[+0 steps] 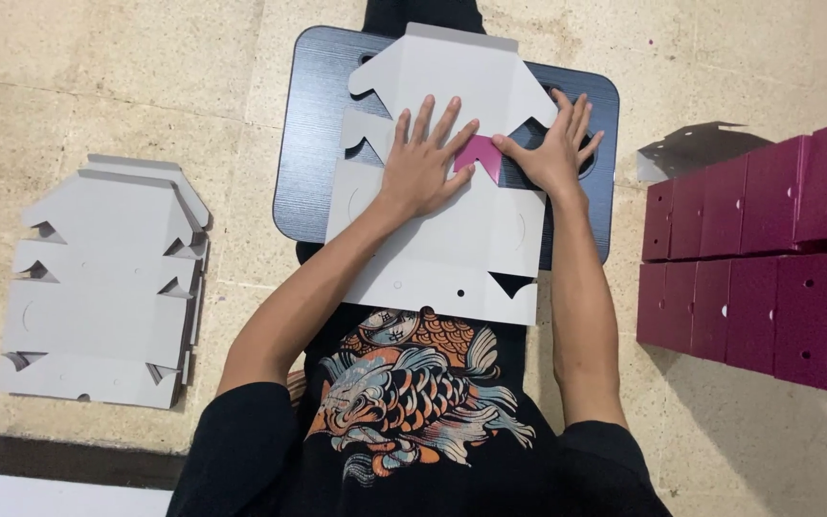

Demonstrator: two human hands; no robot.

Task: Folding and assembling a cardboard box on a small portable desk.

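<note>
Small dark desk (pixel 308 144), rounded corners, fine ribbed grain, set on a pale speckled stone floor (pixel 126 77).

Flat die-cut cardboard blank (pixel 452 258), matte grey face up, lies over the middle of the desk. Its top flap reaches the desk's far edge; its near edge overhangs the near edge, above the person's lap. Outline is angular, with triangular notches on both sides and small round holes near the bottom.

Left hand (pixel 425 163) pressed flat on the blank's centre, fingers spread wide, palm down, holding nothing. Right hand (pixel 555 153) pressed down near the desk's right edge, fingers splayed; thumb and left thumb both meet a small folded flap (pixel 479 155) that shows the board's magenta side. Neither hand is closed around anything.

Left of the desk, well apart on the floor: a stack of flat grey blanks (pixel 102 287), same cut shape, edges slightly offset.

Right of the desk, on the floor: rows of folded magenta boxes (pixel 768 258), smooth card with a faint pebbled look, small punched holes in their faces, packed touching one another. One grey sheet (pixel 691 146) lies just behind them.

Person wears a black shirt (pixel 413 421) with a koi fish print.
</note>
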